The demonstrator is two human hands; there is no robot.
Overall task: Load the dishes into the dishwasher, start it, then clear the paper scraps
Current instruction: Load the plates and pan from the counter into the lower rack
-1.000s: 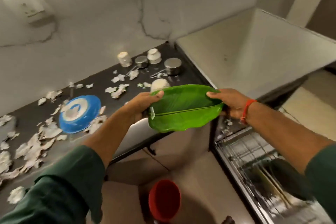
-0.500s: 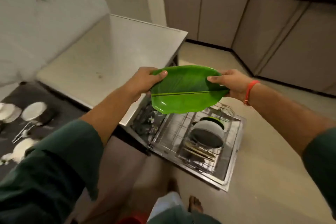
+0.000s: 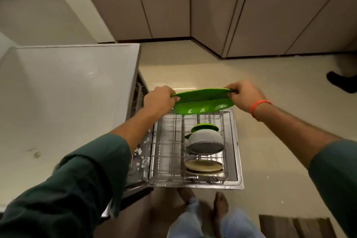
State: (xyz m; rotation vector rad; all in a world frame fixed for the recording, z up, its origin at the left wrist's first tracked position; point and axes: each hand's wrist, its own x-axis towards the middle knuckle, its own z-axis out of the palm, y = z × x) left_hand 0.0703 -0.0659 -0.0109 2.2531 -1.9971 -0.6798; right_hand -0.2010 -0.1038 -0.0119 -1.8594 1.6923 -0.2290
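I hold a green leaf-shaped plate [image 3: 202, 101] by its two ends, tilted nearly on edge over the far end of the pulled-out dishwasher rack [image 3: 170, 152]. My left hand [image 3: 159, 99] grips the plate's left end and my right hand [image 3: 245, 95] grips its right end. In the rack's right side stand a white pot with a grey base [image 3: 205, 142], a smaller green dish [image 3: 204, 127] behind it, and beige plates [image 3: 203, 167] in front.
The white dishwasher top [image 3: 67, 98] fills the left. The open door [image 3: 236, 150] juts over the beige floor. Brown cabinets [image 3: 212, 6] line the far wall. My bare feet [image 3: 220, 205] stand at the door's near edge; a striped mat [image 3: 297, 226] lies lower right.
I have turned from the littered counter to face the dishwasher. The green plate has gone from lying flat in my hands to tilted on edge, lowered over the rack's far end.
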